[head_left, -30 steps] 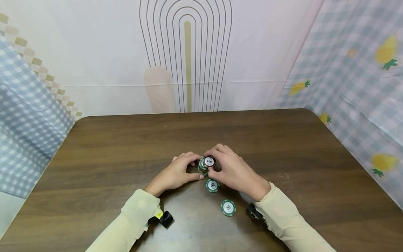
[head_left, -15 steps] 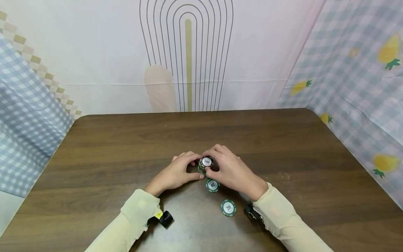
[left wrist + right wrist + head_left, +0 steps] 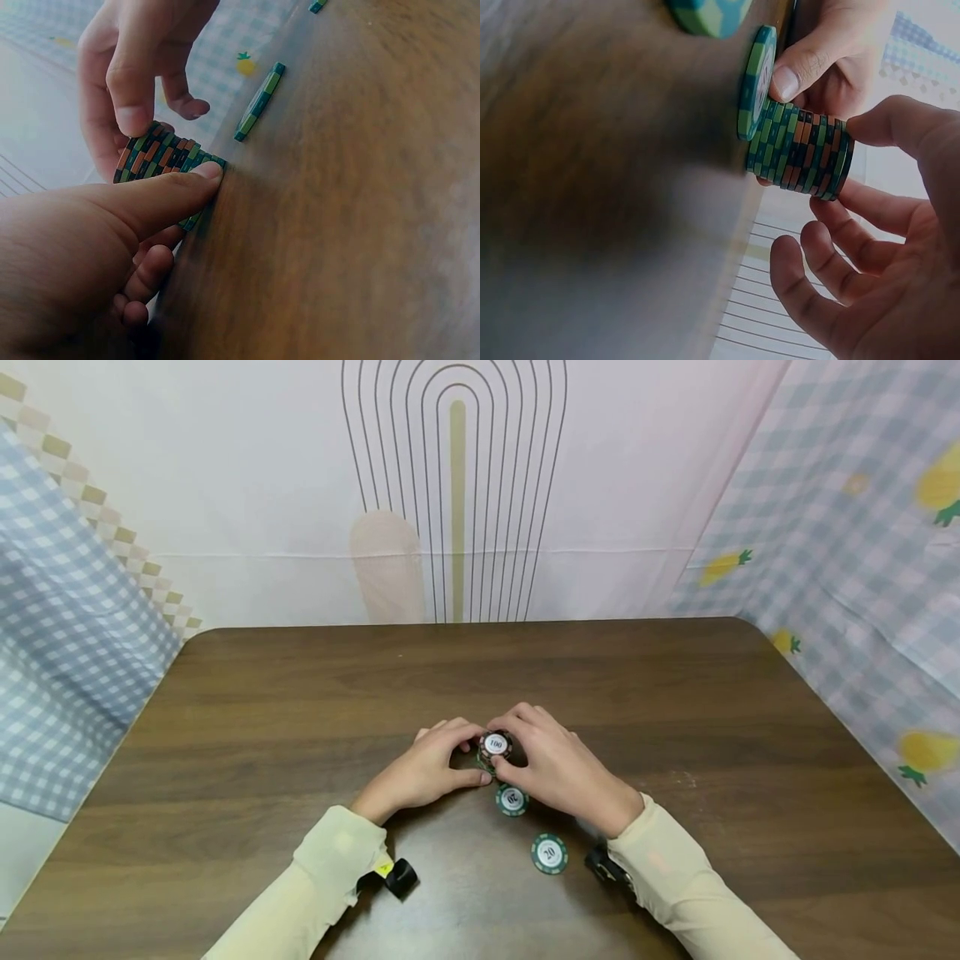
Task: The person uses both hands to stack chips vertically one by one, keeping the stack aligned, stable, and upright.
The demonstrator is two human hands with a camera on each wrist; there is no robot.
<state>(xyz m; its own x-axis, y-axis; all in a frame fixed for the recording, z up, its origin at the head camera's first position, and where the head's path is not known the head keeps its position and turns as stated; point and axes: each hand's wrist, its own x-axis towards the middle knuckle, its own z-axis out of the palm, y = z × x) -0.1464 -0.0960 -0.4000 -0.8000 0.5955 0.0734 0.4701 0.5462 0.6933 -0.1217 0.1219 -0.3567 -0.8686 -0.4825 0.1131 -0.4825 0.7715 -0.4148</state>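
A tall stack of poker chips point(image 3: 799, 146) stands on the table, green ones at the bottom and black-and-orange ones mixed in above. The black chip on top point(image 3: 496, 744) shows 100 in the head view. My left hand point(image 3: 426, 770) holds the stack low down, its thumb along the bottom chips. At the top, my right hand point(image 3: 561, 770) pinches the upper edge between thumb and index finger, other fingers loosely bent. Right in front of the stack lies a green 20 chip point(image 3: 512, 800). A second green 20 chip point(image 3: 550, 854) lies nearer to me.
The brown wooden table point(image 3: 300, 693) reaches back to a white cloth point(image 3: 262, 485) with printed arches. Checked cloths hang on both sides. A black wrist camera point(image 3: 402, 878) sits below the left sleeve, and another black device point(image 3: 609, 866) below the right one.
The right hand has shifted the 100 chip slightly left, so it now sits more squarely over the stack. The left hand keeps its place. The head view has turned a little.
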